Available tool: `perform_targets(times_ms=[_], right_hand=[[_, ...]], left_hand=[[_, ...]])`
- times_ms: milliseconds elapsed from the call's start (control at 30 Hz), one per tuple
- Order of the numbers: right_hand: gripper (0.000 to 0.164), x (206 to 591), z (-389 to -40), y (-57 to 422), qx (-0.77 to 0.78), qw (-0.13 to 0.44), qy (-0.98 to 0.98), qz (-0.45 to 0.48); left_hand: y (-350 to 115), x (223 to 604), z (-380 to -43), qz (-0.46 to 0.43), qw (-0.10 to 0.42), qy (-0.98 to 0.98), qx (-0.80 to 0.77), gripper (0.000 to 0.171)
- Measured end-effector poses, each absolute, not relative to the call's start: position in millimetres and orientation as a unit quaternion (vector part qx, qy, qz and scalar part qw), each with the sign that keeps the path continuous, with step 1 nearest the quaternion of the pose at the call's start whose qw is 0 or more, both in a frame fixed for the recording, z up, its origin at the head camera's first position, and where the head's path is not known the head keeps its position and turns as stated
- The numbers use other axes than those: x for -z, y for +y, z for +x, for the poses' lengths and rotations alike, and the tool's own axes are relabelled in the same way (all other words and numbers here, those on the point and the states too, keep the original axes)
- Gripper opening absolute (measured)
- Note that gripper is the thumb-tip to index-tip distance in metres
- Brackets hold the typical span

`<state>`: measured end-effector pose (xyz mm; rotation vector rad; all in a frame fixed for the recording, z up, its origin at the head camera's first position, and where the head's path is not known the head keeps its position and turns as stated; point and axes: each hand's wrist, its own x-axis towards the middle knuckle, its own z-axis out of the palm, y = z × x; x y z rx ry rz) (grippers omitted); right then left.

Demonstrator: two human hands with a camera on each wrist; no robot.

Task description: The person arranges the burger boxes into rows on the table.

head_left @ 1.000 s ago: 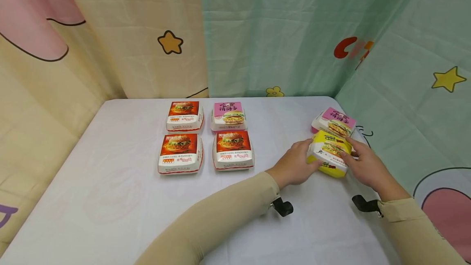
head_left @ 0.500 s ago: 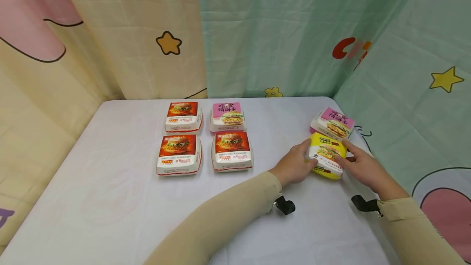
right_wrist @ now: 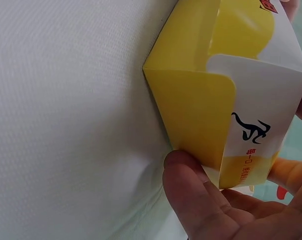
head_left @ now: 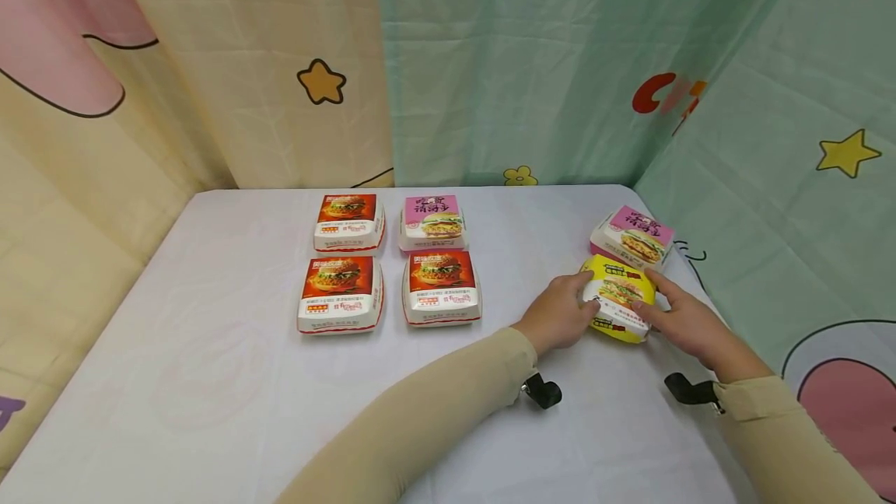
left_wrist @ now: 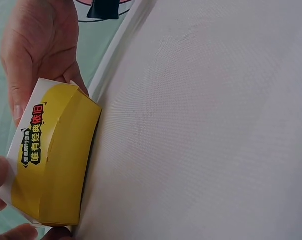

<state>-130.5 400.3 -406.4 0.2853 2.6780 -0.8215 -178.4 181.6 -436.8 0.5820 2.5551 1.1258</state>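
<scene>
A yellow burger box [head_left: 617, 302] is gripped by left hand [head_left: 560, 313] and right hand [head_left: 693, 325]! Just beyond them, a pink-topped burger box [head_left: 633, 237] is seen.

The left arm [head_left: 420, 411] is slanting rightward, and the right arm [head_left: 791, 426] is angling inward; the left hand [head_left: 560, 311] and right hand [head_left: 689, 325] are facing each other, both gripping.

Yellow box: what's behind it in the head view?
Behind the yellow box sits a pink-and-white box. Its lower near edge is partly covered, so whether they touch cannot be told.
</scene>
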Motion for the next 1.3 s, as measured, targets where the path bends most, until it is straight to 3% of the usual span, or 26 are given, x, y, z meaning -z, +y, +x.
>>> perform_targets(times_ms=[1300], right_hand=[[0.097, 410.8, -129.2, 399.6, 0.314, 0.15, 0.931, 0.113]], left_hand=[[180.6, 439.4, -177.6, 0.2, 0.148, 0.883, -0.398, 0.058]])
